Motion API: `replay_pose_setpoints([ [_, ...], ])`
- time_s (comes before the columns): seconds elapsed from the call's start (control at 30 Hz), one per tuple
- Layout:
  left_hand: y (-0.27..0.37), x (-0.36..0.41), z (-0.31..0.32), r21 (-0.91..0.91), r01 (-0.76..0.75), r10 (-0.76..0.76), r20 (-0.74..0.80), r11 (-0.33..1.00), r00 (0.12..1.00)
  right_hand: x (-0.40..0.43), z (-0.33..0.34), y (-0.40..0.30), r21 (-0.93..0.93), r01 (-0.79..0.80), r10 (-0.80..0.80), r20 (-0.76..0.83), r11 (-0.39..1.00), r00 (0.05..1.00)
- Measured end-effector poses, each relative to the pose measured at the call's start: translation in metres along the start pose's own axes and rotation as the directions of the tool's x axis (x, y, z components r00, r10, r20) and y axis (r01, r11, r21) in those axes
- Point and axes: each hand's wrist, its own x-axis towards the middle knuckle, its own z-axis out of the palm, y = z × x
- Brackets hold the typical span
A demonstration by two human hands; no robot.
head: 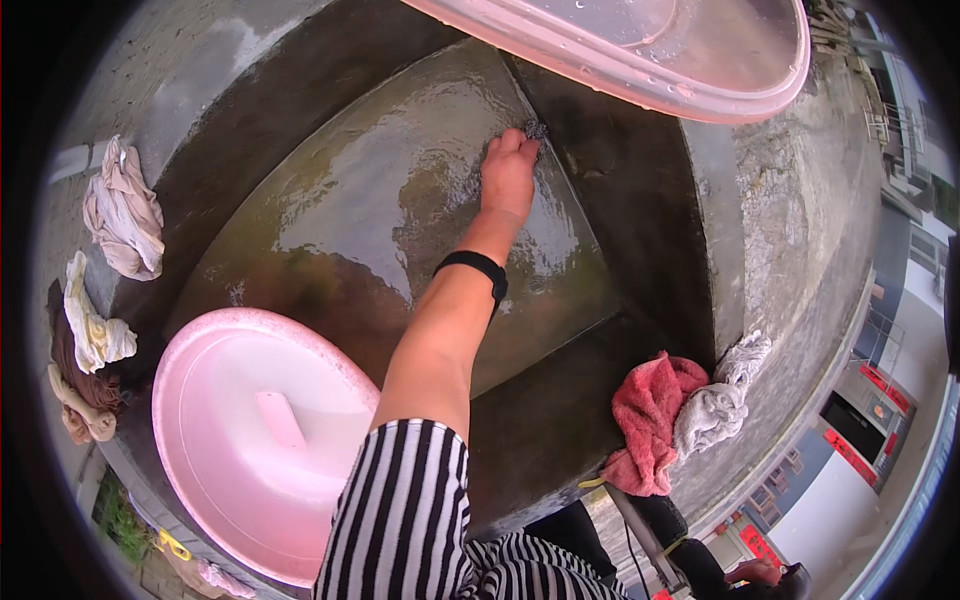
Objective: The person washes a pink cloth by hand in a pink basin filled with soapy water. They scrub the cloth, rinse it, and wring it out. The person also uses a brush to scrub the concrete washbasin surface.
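My left hand (pixel 510 176), with a black band on the wrist, reaches down into a concrete basin (pixel 645 195). Its curled fingertips are at the shallow water (pixel 337 195), by the foot of the far wall, next to a small dark, bubbly patch (pixel 535 129). Whether the fingers grip anything is hidden. My right hand is out of view. A pink plastic tub (pixel 247 495) stands at the lower left, beside my striped sleeve, with a flat pink piece (pixel 281 420) in it. Another pink, translucent tub (pixel 600 64), beaded with drops, is tilted at the top right.
A red cloth (pixel 654 420) and a greyish-white cloth (pixel 712 416) lie on the right rim. Several crumpled cloths, among them a pinkish one (pixel 124 214) and a cream one (pixel 96 322), lie along the left edge. Black vehicle-like parts (pixel 660 517) stand at the lower right.
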Motion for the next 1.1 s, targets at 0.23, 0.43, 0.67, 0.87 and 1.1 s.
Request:
replay_pose_setpoints([
  [0.23,0.085,-0.135,0.063,-0.206,0.006,0.071,0.363,0.979,0.929,-0.012,0.009,0.002,0.068,-0.051,0.056,-0.076,0.996,0.996],
  [0.43,0.085,-0.208,0.068,-0.351,-0.043,0.269,0.627,0.935,0.732,-0.010,0.014,-0.003,0.155,-0.088,0.115,-0.172,0.984,0.978],
  [0.67,0.063,-0.077,-0.013,-0.136,-0.102,0.108,0.040,0.985,0.993,-0.007,0.003,0.004,0.043,-0.030,0.033,-0.062,0.999,0.998],
  [0.87,0.085,-0.150,0.048,-0.226,-0.192,0.258,0.316,0.955,0.913,0.008,-0.001,-0.011,0.018,-0.090,0.091,-0.042,0.996,0.995],
  [1.1,0.075,-0.192,0.070,-0.313,-0.362,0.472,0.685,0.878,0.554,-0.005,0.011,0.002,0.137,-0.052,0.072,-0.141,0.989,0.987],
])
